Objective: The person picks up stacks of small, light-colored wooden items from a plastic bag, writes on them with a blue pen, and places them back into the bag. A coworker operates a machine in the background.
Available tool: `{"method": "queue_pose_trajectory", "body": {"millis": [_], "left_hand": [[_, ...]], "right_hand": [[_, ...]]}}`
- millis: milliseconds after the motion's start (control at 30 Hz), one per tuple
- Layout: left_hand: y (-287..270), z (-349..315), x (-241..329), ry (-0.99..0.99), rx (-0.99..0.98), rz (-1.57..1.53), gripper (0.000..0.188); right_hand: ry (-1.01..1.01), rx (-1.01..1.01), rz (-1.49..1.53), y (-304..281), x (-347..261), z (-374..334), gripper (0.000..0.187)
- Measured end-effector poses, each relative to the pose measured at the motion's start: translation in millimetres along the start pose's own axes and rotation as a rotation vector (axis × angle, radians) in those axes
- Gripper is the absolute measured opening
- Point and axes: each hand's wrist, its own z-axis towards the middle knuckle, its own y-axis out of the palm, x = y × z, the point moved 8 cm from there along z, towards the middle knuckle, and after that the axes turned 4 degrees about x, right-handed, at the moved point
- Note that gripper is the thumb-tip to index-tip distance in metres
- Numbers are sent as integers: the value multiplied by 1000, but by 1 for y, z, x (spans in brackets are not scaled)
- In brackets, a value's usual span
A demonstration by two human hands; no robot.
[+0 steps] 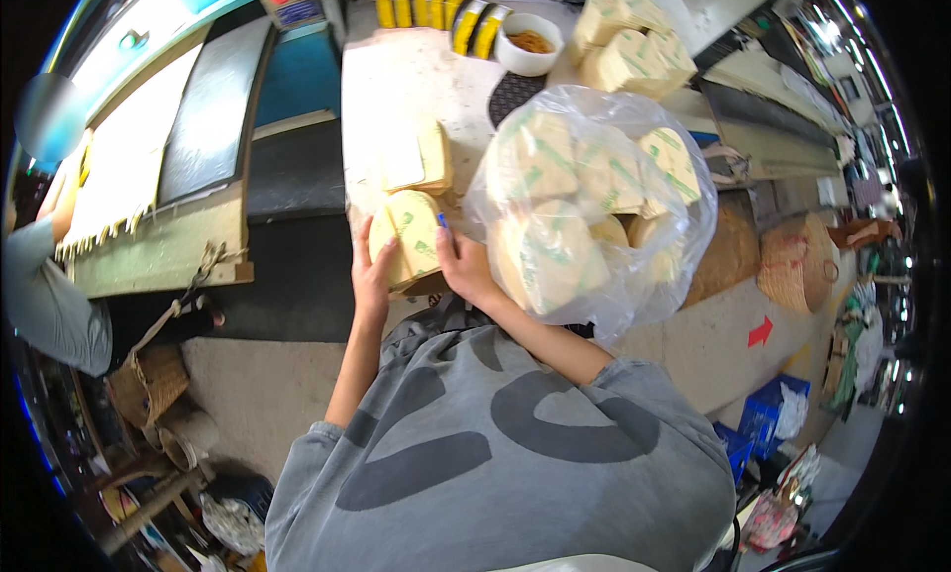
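My left hand (pixel 371 275) and my right hand (pixel 464 265) grip a rounded stack of pale yellow sheets with green markings (pixel 408 237) from either side at the near edge of the white worktable (pixel 391 87). Right beside my right hand sits a large clear plastic bag (pixel 584 206) full of similar yellow stacks. A flat pile of the same sheets (pixel 416 156) lies on the table just beyond the held stack.
More yellow stacks (pixel 629 42) are piled at the far right of the table, near a white bowl (pixel 528 42) and yellow-black tape rolls (pixel 436 5). Woven baskets (pixel 797 265) stand at right. Another person (pixel 45 275) stands at left by a bench.
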Motion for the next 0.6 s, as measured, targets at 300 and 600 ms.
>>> {"method": "queue_pose_trajectory", "body": {"millis": [300, 600], "left_hand": [[4, 2, -1, -18, -31, -22, 59], [7, 5, 4, 2, -50, 8, 61]], "right_hand": [[40, -19, 32, 0, -2, 1, 47], [52, -37, 2, -2, -5, 3, 50]]}}
